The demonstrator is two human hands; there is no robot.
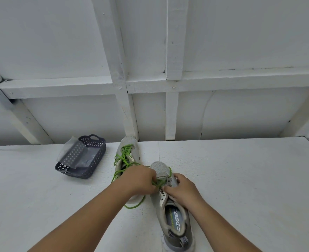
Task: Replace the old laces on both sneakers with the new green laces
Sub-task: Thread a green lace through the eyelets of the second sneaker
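Lacing looks past halfway: the far sneaker [127, 153] at twelve o'clock already wears green, while the left hand [141, 180] pinches the green lace [159, 182] over the near sneaker [170, 206], the right hand [183, 190] gripping its eyelet edge on the tabletop [241, 179].

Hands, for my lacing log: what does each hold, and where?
Left hand pinches the green lace at the eyelets; right hand grips the near grey mesh sneaker's upper.

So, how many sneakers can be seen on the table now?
2. One sneaker lies farther back, beside the basket; the nearer sneaker lies under both hands. None seems hidden.
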